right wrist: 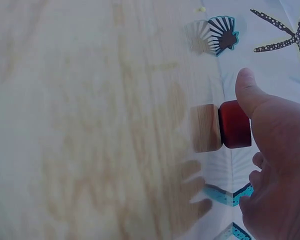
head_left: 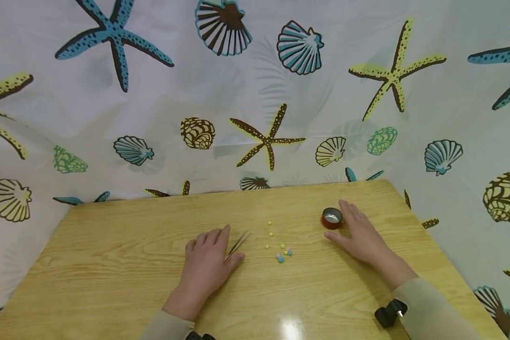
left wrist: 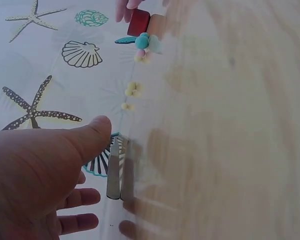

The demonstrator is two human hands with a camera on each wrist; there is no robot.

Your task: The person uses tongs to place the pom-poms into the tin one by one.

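- Nearest my head view, two pale beige cloth sleeves [head_left: 433, 307] reach in from the bottom edge, with a matte black wrist mount [head_left: 386, 315] at the right one.
- I see the left hand [head_left: 206, 264] low over the bench, its grip wide, thumb apart from the fingers and pinching nothing.
- Slim, tapering silvery metal tweezers [head_left: 237, 246] lie between that thumb and forefinger, tips pointing away; whether skin touches them I cannot tell.
- Right of the tweezers, small round balls sit loosely scattered: two smooth blue balls [head_left: 281, 259] nearest, pale pink balls [head_left: 278, 256] beside them, and little yellow balls [head_left: 271, 234] trailing farther off.
- The right hand [head_left: 359, 238] has a wide grip too, thumb and fingers spread about a short round red cup [head_left: 330, 224], which stands upright with a shiny metallic inside.
- All this rests on a glossy, straight-grained, yellowish wooden bench [head_left: 110, 264], which mirrors the cup in my right wrist view.
- Farthest back hangs softly creased white cloth [head_left: 161, 104], printed with starfish and ribbed shells.
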